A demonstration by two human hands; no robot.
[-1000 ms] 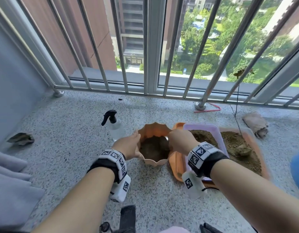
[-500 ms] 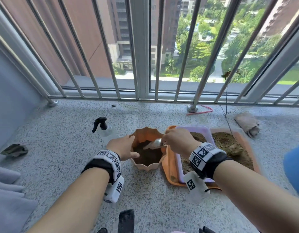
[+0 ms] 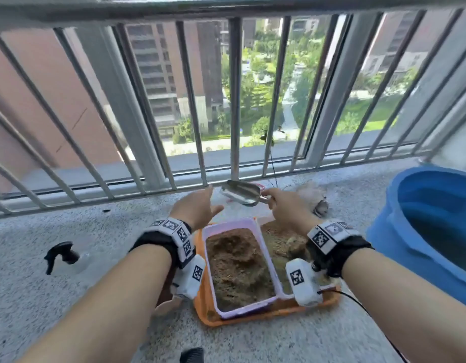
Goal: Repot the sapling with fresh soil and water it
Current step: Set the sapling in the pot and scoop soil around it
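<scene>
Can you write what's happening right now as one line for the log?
right hand: holds empty metal scoop, raised | left hand: open, holds nothing | purple plastic tub of brown soil: below, on orange tray

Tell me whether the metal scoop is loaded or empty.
Empty: the scoop, held by the right hand, shows bare shiny metal inside, no soil.

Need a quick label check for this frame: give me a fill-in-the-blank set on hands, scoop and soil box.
1. The right hand grips the handle of a metal ____.
2. The left hand holds ____, its fingers spread.
3. The soil lies in a purple box that stands on an ____ tray.
4. The bucket by the right arm is ____.

Missing: scoop; nothing; orange; blue
</scene>
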